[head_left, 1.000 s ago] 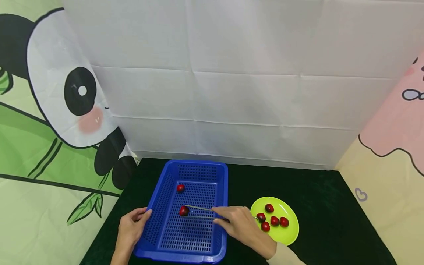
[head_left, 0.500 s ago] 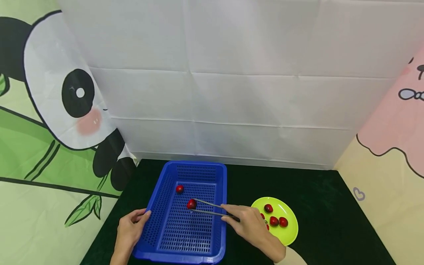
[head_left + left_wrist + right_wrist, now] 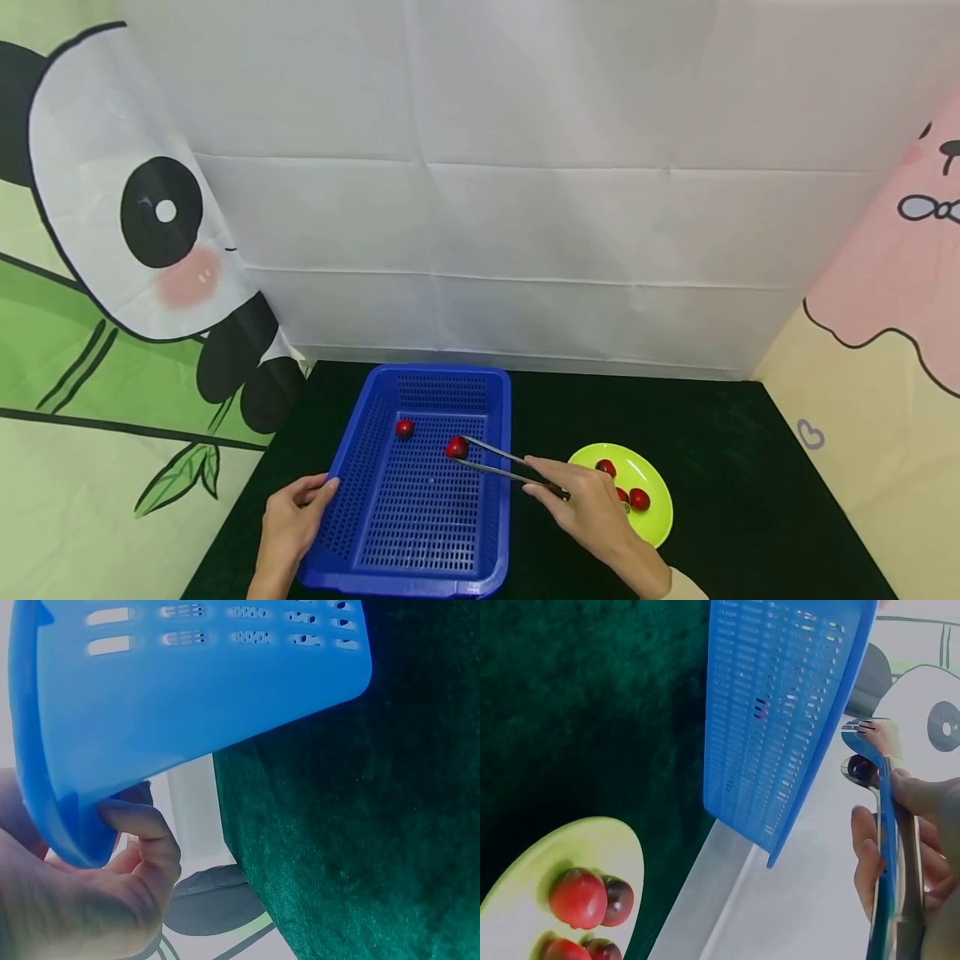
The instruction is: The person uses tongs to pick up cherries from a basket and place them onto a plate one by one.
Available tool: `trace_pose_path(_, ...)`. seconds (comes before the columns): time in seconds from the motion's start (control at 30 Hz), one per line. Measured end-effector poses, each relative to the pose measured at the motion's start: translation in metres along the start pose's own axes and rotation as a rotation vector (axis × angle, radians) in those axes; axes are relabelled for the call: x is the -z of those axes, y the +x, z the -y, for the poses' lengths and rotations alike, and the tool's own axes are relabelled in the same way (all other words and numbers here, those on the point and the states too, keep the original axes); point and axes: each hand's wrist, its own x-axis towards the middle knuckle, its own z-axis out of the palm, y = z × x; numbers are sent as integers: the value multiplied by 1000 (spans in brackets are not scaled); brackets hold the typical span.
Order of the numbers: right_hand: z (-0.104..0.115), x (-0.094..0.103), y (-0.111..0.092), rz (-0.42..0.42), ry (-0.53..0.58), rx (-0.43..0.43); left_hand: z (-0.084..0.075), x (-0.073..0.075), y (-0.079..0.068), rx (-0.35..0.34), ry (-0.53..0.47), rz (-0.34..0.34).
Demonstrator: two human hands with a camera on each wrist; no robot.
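Observation:
My left hand [image 3: 294, 525] grips the left rim of a blue slotted plastic basket [image 3: 347, 467], fingers curled round the edge in the left wrist view. In my right hand [image 3: 588, 508] is a pair of metal tongs [image 3: 495, 471], with one fork-shaped tip and one spoon-shaped tip in the right wrist view. Between the tips is a red cherry [image 3: 456, 447], over the right half of the basket in the head view. Another cherry [image 3: 405, 428] lies on the basket floor toward the far left.
A lime-green plate [image 3: 654, 521] with several cherries [image 3: 577, 898] stands right of the basket, partly hidden by my right hand in the head view. Both rest on a dark green cloth [image 3: 750, 483]. A white sheet [image 3: 525, 225] hangs behind the table, with cartoon-printed cloth at both sides.
My right hand has moved right, carrying the tongs and the cherry between their tips from the basket's middle toward its right side. The left hand has stayed on the rim.

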Motion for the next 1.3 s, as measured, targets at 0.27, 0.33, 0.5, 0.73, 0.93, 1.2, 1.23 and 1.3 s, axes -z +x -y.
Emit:
trace_pose_path(0.27,-6,14,-5,-29,-20,-16,0,0,0,8,1,10)
trace_pose_path(0.33,-7,17,-7,-34,-28,-25,0,-1,0,11,3,7)
trace_pose_path(0.5,-11,26,-14,-57,-41,-57,0,-1,-1,0,-2,1)
trace_pose_path(0.73,-16,41,-27,-44,-50,-137,0,-1,-1,2,6,6)
trace_pose_path(0.93,-22,53,-38,-54,-113,-175,0,-1,-2,5,11,-3)
trace_pose_path(1.2,-30,66,-56,-71,-130,-251,-1,0,-3,4,15,-1)
trace_pose_path(1.23,-31,67,-58,-75,-134,-264,-1,0,-3,4,15,0)
trace_pose_path(1.3,-34,70,-63,-84,-138,-290,-1,0,-3,8,12,3)
